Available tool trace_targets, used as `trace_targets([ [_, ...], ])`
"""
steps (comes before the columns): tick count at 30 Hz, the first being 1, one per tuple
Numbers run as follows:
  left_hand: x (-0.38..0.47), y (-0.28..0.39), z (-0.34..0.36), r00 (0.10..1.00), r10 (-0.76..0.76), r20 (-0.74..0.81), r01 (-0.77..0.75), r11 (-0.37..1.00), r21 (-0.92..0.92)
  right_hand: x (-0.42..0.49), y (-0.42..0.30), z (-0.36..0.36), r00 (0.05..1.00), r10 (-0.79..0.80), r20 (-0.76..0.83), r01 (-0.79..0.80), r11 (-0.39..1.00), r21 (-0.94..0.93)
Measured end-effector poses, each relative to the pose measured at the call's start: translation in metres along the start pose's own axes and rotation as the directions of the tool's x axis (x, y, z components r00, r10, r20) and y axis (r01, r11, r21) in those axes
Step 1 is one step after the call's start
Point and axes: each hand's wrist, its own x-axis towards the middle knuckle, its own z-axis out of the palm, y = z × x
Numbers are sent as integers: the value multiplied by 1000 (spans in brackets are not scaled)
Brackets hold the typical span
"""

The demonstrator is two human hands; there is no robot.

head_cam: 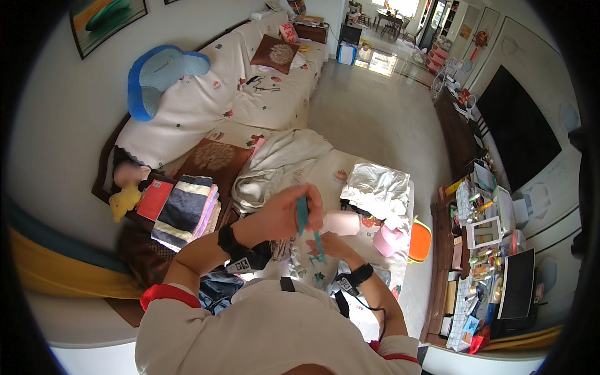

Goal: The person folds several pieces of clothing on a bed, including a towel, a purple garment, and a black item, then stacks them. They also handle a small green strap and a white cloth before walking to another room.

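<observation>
My left hand (295, 213) is raised over the sofa seat, fingers curled around a teal fabric strip (303, 216). Lower down and to the right, my right hand (332, 244) is beside the strip's hanging end. That end passes across its fingers, and whether they grip it cannot be made out. Just beyond my right hand lies a pale pink cylindrical object (343, 223). A pink cap-like item (390, 240) and a pile of folded white clothes (376, 188) rest farther right on the patterned sofa cover (323, 171).
On the left, a stack of folded towels (182, 211) stands beside a red book (154, 199). A crumpled light blanket (276, 164) and a brown cushion (211, 161) lie ahead. An orange-and-yellow container (420, 241) stands off the sofa's right edge. A cluttered cabinet (483, 262) lines the right side.
</observation>
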Motion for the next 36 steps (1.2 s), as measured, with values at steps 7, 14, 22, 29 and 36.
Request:
trace_targets([
  [7, 17, -17, -16, 983, -159, -89, 150, 983, -103, -40, -47, -22, 748, -485, -453, 600, 203, 774],
  [14, 34, 2, -50, 818, 483, -313, -178, 730, 660, -48, -68, -1, 864, -443, -238, 452, 475, 755],
  [22, -11, -20, -76, 998, 48, -44, 64, -580, 812, -70, -64, -42, 573, -683, -452, 402, -246, 882],
  [29, -16, -37, -25, 938, -341, 68, 118, 498, 859, -47, -61, -44, 722, -492, -486, 646, 227, 729],
  [36, 14, 1, -60, 866, 435, -247, -157, 705, 692, -55, -42, -1, 756, -655, -4, 488, 559, 670],
])
